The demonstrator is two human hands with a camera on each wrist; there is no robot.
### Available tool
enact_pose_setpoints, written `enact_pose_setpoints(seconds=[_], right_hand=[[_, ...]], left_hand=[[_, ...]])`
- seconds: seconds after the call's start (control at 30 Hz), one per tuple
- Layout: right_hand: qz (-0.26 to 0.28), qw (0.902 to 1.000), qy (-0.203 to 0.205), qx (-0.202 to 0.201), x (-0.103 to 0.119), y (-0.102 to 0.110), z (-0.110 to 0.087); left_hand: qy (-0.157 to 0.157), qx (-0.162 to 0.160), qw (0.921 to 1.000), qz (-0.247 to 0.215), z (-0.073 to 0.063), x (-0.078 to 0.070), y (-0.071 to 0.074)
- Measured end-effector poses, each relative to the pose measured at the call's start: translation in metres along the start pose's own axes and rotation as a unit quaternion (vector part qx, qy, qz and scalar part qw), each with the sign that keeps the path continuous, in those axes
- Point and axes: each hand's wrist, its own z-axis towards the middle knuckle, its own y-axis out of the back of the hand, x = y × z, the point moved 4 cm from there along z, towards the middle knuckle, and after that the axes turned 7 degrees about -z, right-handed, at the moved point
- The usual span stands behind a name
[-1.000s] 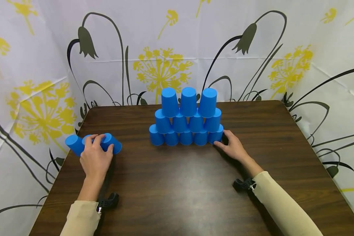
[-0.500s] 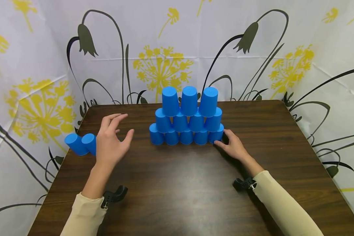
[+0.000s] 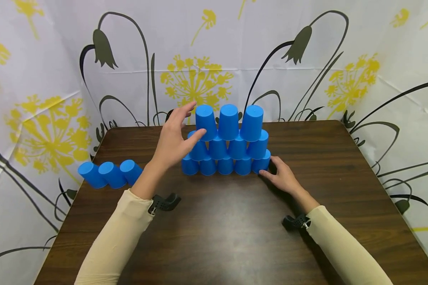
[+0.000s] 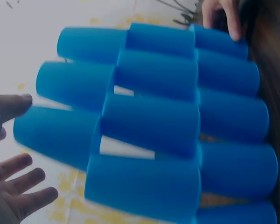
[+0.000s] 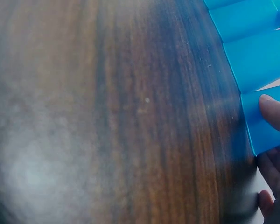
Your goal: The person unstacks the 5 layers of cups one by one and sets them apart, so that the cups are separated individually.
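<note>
Entering at the frame's lower edge: two tan sleeves (image 3: 117,237), over a dark wood-grain table (image 3: 221,225). Right of centre, the right hand (image 3: 282,176) grips the bottom-right cup (image 3: 261,161), thumb in front, fingers behind. Left side: three blue cups (image 3: 112,175) in a row, inverted. Centre: cup stack (image 3: 218,149), rows of five, four, three. Left hand (image 3: 174,140), thumb and fingers spread apart, at the top-left cup (image 3: 206,118); contact cannot be told. Upper frame: white flower-print cloth (image 3: 214,43) behind.
</note>
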Motion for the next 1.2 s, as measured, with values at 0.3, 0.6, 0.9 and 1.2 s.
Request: enact_pose_setpoints(seconds=[0.3, 0.6, 0.9, 1.2], right_hand=[[0.000, 1.0000, -0.002, 0.002, -0.001, 0.000, 0.000], [0.002, 1.0000, -0.004, 0.003, -0.002, 0.000, 0.001], [0.003, 1.0000, 0.002, 0.000, -0.002, 0.000, 0.002], [0.001, 1.0000, 0.001, -0.005, -0.006, -0.002, 0.001]], left_hand=[[0.014, -0.002, 0.9999, 0.003, 0.012, -0.003, -0.019], [0.016, -0.028, 0.9994, -0.008, 0.010, 0.001, -0.020], [0.008, -0.091, 0.9958, -0.009, -0.005, 0.000, 0.013], [0.071, -0.205, 0.9749, 0.050, -0.046, 0.026, 0.066]])
